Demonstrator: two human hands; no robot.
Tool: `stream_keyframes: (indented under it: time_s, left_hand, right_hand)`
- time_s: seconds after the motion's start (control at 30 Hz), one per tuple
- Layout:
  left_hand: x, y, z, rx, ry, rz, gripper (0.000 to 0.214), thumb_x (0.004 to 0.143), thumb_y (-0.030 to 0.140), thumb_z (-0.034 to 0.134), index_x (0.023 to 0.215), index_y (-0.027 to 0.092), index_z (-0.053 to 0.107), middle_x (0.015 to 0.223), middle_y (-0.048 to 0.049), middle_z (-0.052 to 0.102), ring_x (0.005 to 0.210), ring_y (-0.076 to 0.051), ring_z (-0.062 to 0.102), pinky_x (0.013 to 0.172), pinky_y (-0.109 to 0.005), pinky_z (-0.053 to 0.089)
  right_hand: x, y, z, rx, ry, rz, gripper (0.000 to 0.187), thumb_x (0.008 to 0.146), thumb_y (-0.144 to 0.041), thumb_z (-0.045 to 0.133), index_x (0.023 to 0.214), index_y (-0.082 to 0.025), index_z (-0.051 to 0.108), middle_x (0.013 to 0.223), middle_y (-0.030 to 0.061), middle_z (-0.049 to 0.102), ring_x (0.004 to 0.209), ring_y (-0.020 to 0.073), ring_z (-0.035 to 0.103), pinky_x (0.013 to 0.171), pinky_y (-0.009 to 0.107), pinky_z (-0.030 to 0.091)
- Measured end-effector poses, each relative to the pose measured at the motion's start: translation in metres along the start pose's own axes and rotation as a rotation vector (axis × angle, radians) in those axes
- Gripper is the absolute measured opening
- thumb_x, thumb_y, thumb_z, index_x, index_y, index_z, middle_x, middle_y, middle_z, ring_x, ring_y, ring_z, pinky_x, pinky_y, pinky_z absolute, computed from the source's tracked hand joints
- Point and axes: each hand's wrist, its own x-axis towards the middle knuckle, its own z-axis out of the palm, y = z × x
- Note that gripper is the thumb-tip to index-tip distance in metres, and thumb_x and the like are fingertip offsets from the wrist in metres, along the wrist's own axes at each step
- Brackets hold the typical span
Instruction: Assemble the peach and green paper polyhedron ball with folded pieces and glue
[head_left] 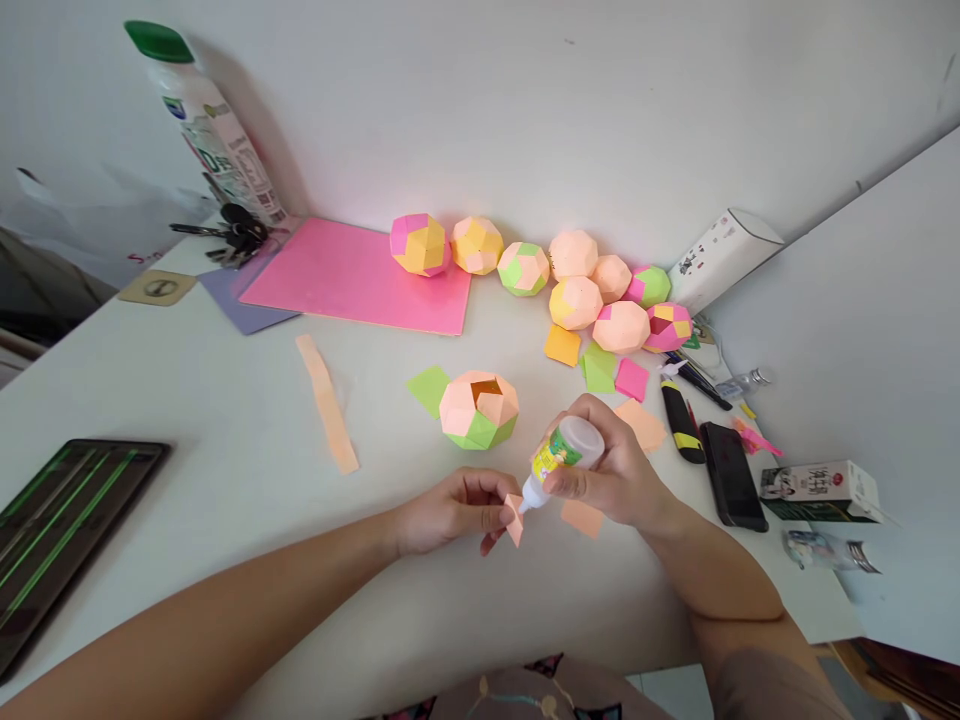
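Note:
My left hand (469, 512) pinches a small folded piece of peach paper (514, 521). Tipped nozzle-down in my right hand (615, 465) is a glue bottle (564, 452) with a yellow and green label. Its white tip meets or nearly meets the peach paper; I cannot tell if glue is coming out. Just beyond my hands sits a peach and green paper ball (478, 412) with an opening in its top. A green paper piece (429, 390) lies against its left side. Another peach piece (582, 518) lies on the table, partly under my right hand.
Finished-looking paper balls (574, 255) cluster along the wall, with stacks of orange, green and pink paper squares (598, 368) before them. A peach strip (328, 405) and pink sheet (352, 275) lie left. A tablet (67, 540), cutter (681, 420), phone (733, 475) and milk carton (821, 490) flank the table.

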Motion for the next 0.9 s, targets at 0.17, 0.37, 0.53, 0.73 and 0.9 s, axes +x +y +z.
stream_keyframes:
  time_s: [0.17,0.37,0.53,0.73,0.9]
  left_hand:
    - [0.0,0.001,0.0,-0.003,0.006,0.0,0.028,0.081,0.041,0.069,0.078,0.013,0.066,0.074,-0.0048,0.065,0.057,-0.01,0.051,0.053,-0.024,0.047]
    - [0.0,0.001,0.0,-0.004,0.008,-0.009,0.028,0.081,0.04,0.07,0.079,0.013,0.066,0.074,-0.005,0.065,0.058,-0.01,0.052,0.053,-0.024,0.047]
    - [0.0,-0.002,-0.002,-0.025,0.023,-0.008,0.028,0.081,0.041,0.07,0.078,0.014,0.063,0.074,-0.0048,0.066,0.057,-0.011,0.053,0.054,-0.025,0.048]
    - [0.0,0.0,-0.002,0.008,0.013,-0.002,0.03,0.082,0.043,0.068,0.077,0.014,0.062,0.075,-0.0053,0.065,0.059,-0.011,0.052,0.054,-0.025,0.047]
    - [-0.002,-0.003,0.008,0.183,0.03,0.052,0.028,0.088,0.041,0.06,0.08,0.014,0.063,0.08,-0.0048,0.057,0.059,-0.01,0.05,0.054,-0.025,0.045]
  right_hand:
    - [0.0,0.002,0.0,0.038,0.016,-0.029,0.046,0.063,-0.041,0.085,0.076,-0.022,0.045,0.067,-0.0031,0.063,0.06,0.0129,0.057,0.052,0.025,0.044]
    - [0.001,0.0,-0.001,-0.009,-0.022,0.008,0.048,0.061,-0.045,0.085,0.075,-0.022,0.045,0.067,-0.0029,0.062,0.058,0.0116,0.054,0.049,0.024,0.043]
    - [0.002,0.001,-0.003,0.031,-0.006,-0.004,0.046,0.063,-0.042,0.085,0.076,-0.022,0.045,0.067,-0.0035,0.063,0.059,0.0122,0.055,0.051,0.024,0.043]
    - [0.002,0.003,-0.001,0.08,-0.026,-0.031,0.043,0.065,-0.038,0.085,0.078,-0.022,0.047,0.068,-0.0035,0.063,0.059,0.0117,0.056,0.051,0.024,0.044]
    - [0.003,0.006,-0.003,0.233,0.156,-0.227,0.033,0.076,-0.039,0.076,0.087,-0.024,0.049,0.079,-0.002,0.064,0.053,0.0101,0.054,0.044,0.023,0.041]
